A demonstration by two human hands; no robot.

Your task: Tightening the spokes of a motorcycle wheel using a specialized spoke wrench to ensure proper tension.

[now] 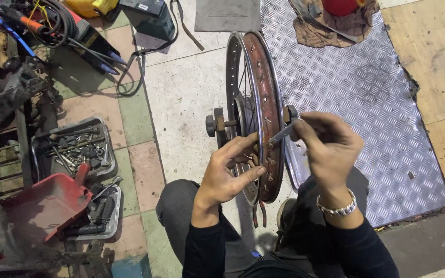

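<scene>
Head view, looking down: metal floor plate [366, 103] with diamond pattern at right, tiled floor [181, 98] at left. Spoked wheel [256, 113] upright on its edge between the knees, rusty inner rim turned to the right hand, axle ends sticking out on both sides. Red scoop [42, 206] low at left, beside a tray [75, 146] full of bolts and small parts. Cables [63, 31] lying at top left.

Left hand [227, 172] raised from a bent elbow, palm toward the rim, fingers half curled and resting on the rim edge and on a spoke near it; touching only, not closed around anything. Right hand [328, 146] coming from the right with wrist bent inward, metal bracelet on the wrist, fingers closed around a thin grey tool [284, 133]. Tool slanted down to the left, its tip touching the rusty rim just above the left fingertips. Both hands close together at the lower half of the wheel.
</scene>
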